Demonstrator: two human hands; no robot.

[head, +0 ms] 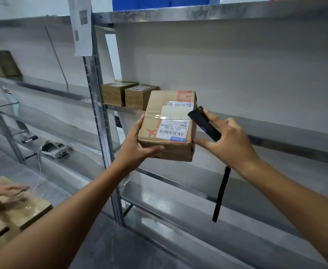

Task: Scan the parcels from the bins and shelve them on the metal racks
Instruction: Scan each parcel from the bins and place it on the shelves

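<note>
A brown cardboard parcel [169,129] with a white shipping label and red print is held up in front of the metal rack [275,133]. My left hand [138,144] grips its left side and lower front edge. My right hand [229,138] holds a slim black scanner [204,123] against the parcel's right edge, thumb touching the box; a black wrist strap [221,193] hangs below. Two small brown parcels [130,94] stand side by side on the shelf behind.
A grey upright post [101,121] splits the rack into bays. A white headset [54,149] with a cable lies on a lower left shelf. Another person's hand [4,189] rests on a large carton [17,210] at lower left. A blue bin [159,2] sits on top.
</note>
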